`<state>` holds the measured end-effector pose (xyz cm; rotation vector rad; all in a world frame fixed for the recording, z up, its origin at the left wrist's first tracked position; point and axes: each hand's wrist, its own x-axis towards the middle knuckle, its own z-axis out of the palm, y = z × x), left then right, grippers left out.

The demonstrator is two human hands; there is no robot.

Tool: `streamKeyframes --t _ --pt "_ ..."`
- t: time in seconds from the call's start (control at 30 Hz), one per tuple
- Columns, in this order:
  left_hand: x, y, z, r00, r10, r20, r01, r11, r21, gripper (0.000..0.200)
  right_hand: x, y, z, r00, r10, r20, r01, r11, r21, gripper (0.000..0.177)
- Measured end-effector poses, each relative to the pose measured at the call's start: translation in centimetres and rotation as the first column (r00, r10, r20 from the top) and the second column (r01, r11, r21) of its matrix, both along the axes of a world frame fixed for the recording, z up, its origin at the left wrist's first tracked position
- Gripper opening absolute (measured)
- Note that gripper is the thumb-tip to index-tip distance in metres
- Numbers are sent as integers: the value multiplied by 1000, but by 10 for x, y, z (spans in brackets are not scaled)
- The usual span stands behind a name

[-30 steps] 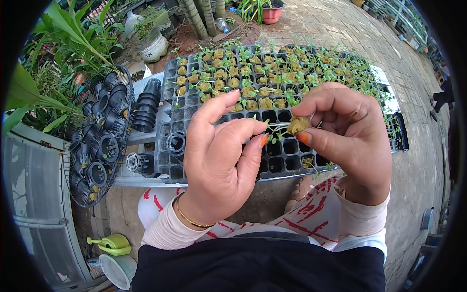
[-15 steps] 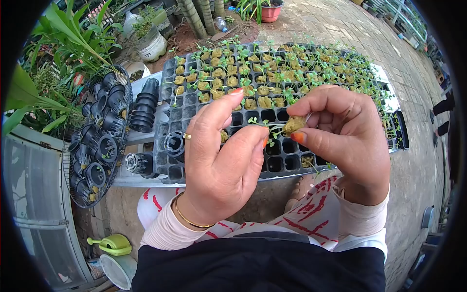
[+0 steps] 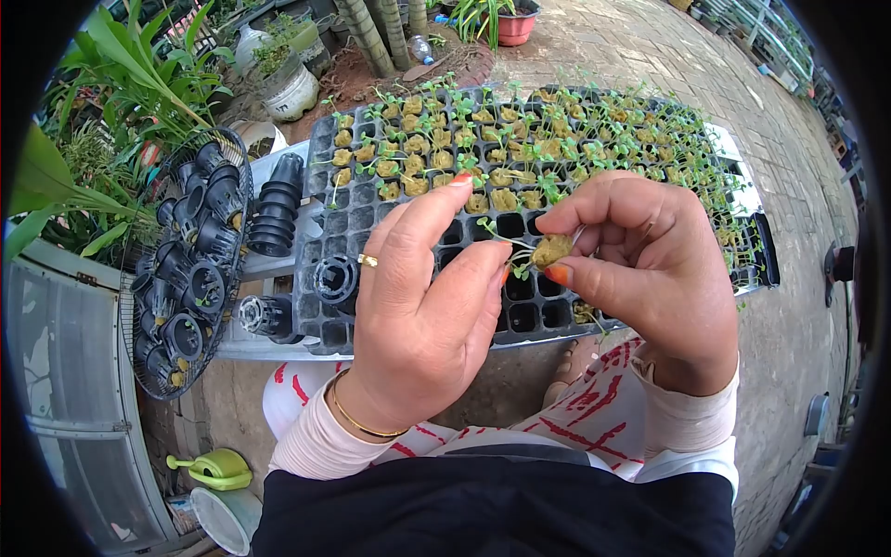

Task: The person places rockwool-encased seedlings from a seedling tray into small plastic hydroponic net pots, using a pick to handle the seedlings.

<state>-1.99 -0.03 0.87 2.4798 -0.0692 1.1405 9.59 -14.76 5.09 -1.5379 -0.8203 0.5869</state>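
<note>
My right hand pinches a brownish, spongy seedling plug between thumb and fingers, above the front rows of a black seedling tray. Thin pale stems with small green leaves stick out of the plug toward the left. Right at those stems is the thumb tip of my left hand; its index finger stands raised and apart from the thumb, and the other fingertips are hidden. Many similar plugs with sprouts fill the tray's back and right cells.
Left of the tray, a stack of black net pots lies on the pale table, near a single net pot. Another net pot rests on the tray. A wire basket holds several more. A green watering can is on the ground.
The plug and its stems have shifted slightly down and left with my right hand. My left fingers have turned a little, showing more of the ring.
</note>
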Motion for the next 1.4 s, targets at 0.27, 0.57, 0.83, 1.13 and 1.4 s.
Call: streamKeyframes --t 0.27,0.57,0.83,1.13,1.4 --pt "-2 0 2 1000 3 -21 -2 999 37 27 -1 0 1 1000 6 9 -6 1000 -5 26" --pt "-4 1 5 999 13 -29 -11 998 55 23 -1 1 2 1000 8 6 -8 1000 -20 25" --pt "-5 2 7 998 39 -44 -35 995 95 21 -1 1 1 1000 -6 -6 5 1000 -17 23" --pt "-6 1 8 998 49 -47 -45 995 95 22 -2 1 2 1000 9 7 -9 1000 -30 22" --pt "-5 1 5 999 -11 -32 11 1000 11 27 -2 4 -7 998 29 48 -33 996 82 28"
